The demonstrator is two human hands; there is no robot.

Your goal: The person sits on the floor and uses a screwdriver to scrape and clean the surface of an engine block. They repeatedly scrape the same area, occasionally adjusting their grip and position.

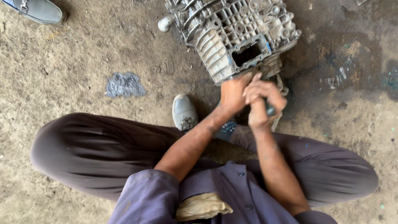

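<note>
As I look down through the head camera, I see the ribbed grey cast-metal gearbox housing (234, 35) lying on the dirt floor (83, 66) just ahead of my crossed legs, its rectangular opening facing up. My left hand (234, 93) presses half-closed against the housing's near edge, while my right hand (263, 103), touching the left, is clenched around a small dark tool (270, 110) that I cannot identify. A grey shoe (183, 112) rests just left of them.

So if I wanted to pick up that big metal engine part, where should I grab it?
Probably by the rim of the rectangular opening in the ribbed aluminium casing, coming from the person's side: that edge gives fingers a lip. The ribs are shallow and greasy-looking, and it looks heavy, so use two hands.
</note>
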